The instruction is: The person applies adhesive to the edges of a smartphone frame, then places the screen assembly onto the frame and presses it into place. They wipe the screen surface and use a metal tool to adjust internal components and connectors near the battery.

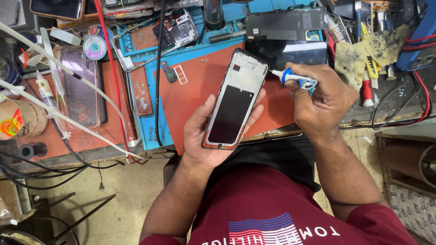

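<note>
Head view: cradling phone frame (pixel 235 100) face-up in left hand (pixel 206 136), fingers curled round its edges, above red mat (pixel 200 86). Pinching small blue-white glue tube (pixel 296 78) in right hand (pixel 320 102), nozzle touching frame's upper right edge. Advisable: keeping frame level, squeezing gently, tracing rim thinly.

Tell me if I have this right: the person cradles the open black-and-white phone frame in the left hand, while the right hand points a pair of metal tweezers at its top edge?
Not quite. The head view shows the right hand holding a small blue-and-white glue tube, not tweezers, with its nozzle at the top edge of the open black-and-white phone frame. The left hand does cradle that frame.
</note>
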